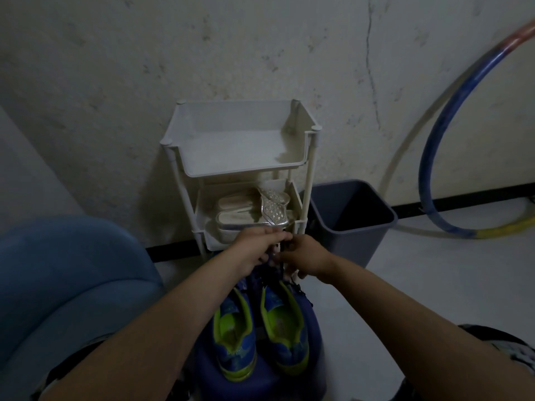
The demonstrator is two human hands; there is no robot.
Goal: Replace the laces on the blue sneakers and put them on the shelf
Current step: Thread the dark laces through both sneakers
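Note:
Two blue sneakers with lime-green lining stand side by side on a dark blue stool: the left sneaker [234, 334] and the right sneaker [285, 325], toes pointing away from me. Over the right sneaker's toe end, my left hand [254, 250] and my right hand [304, 260] meet, fingers pinched on a dark lace [279, 261]. Just behind them stands the white plastic shelf [301, 162]; its top tray holds nothing and its lower tray holds pale sandals [254, 209]. How the lace sits in the eyelets is hidden by my hands.
A dark grey bin [351, 218] stands right of the shelf. A blue, red and yellow hoop [431, 180] leans on the wall at right. A blue rounded seat [66, 273] fills the left. My knees show at both lower corners.

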